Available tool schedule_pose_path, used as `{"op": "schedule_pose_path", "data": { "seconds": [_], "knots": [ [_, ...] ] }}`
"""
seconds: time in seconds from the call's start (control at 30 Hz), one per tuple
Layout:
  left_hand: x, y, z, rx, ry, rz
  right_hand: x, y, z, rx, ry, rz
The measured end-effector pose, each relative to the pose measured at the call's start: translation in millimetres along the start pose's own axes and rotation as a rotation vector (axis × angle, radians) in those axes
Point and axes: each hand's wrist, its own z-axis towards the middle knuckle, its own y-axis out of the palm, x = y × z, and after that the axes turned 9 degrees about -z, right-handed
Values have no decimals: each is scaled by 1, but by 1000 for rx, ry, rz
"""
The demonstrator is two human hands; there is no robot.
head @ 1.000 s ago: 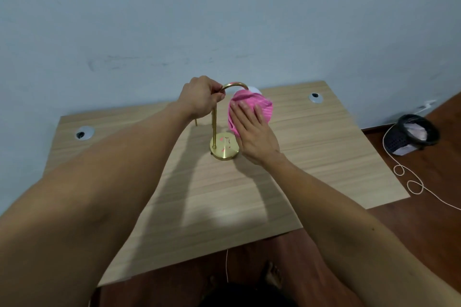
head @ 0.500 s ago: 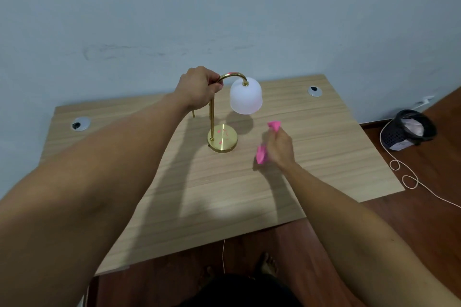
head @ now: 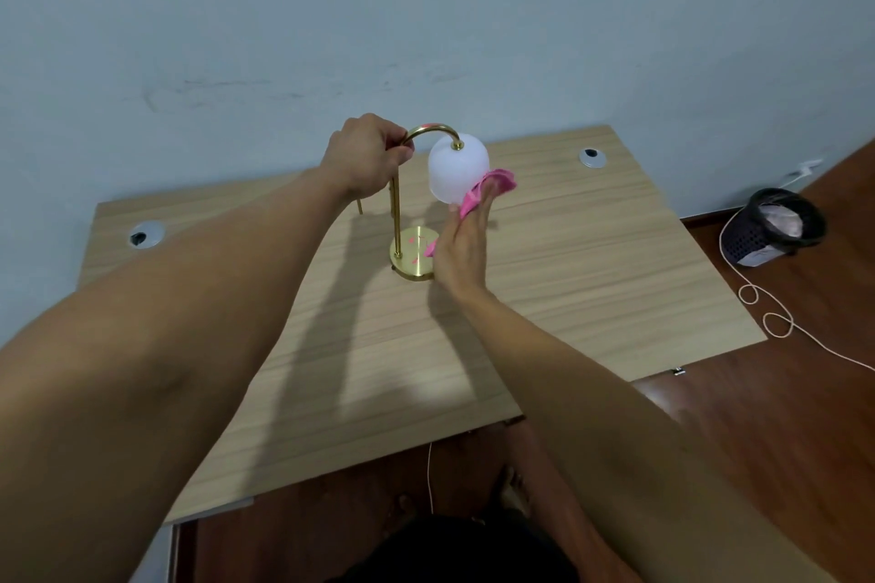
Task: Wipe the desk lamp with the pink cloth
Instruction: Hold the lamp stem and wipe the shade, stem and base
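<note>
Head view: desk lamp (head: 397, 199) standing near desk (head: 592, 279) far edge. Left hand (head: 367, 159) clenching stiff brass arch, steadying it. Right hand (head: 463, 246) pressing soft pink cloth (head: 487, 189) against shade (head: 457, 170), likely fragile, top-heavy.

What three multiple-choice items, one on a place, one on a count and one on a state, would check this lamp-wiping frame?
1. Where is the pink cloth?
A. Flat on the desk
B. Against the lower right side of the white shade
C. In the basket

2. How many round cable grommets show in the desk top?
A. One
B. Two
C. Four

3. What is the left hand doing?
A. Gripping the lamp's brass arm near the bend
B. Resting flat on the desk
C. Holding the cloth

Answers:
1. B: the right hand presses the cloth to the shade, off the desk.
2. B: one grommet sits near the far left corner, another near the far right corner.
3. A: its fingers close round the brass arm above the upright stem.
</note>
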Motion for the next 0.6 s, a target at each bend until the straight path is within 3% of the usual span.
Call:
{"op": "schedule_pose_path", "data": {
  "seconds": [0.23, 0.3, 0.4, 0.43, 0.5, 0.53, 0.6],
  "knots": [
    [2, 0, -1, -3, -11, -6, 8, -1, -24, -13, 49, -146],
    [2, 0, -1, -2, -15, -8, 11, -9, -22, -28, 225, -123],
    [1, 0, -3, 3, -12, 1, 12, -21, -3, -7, 702, 18],
    [2, 0, -3, 4, -13, 2, 10, -25, 2, 5, 772, 113],
    [3, 0, -3, 7, -23, 1, -4, -29, 8, 121, 702, 318],
    [3, 0, -3, 6, -27, 4, -12, -30, 10, 191, 566, 300],
    [4, 1, -4, 3, -30, 10, -23, -27, 7, 171, 291, 142]
  ]
}}
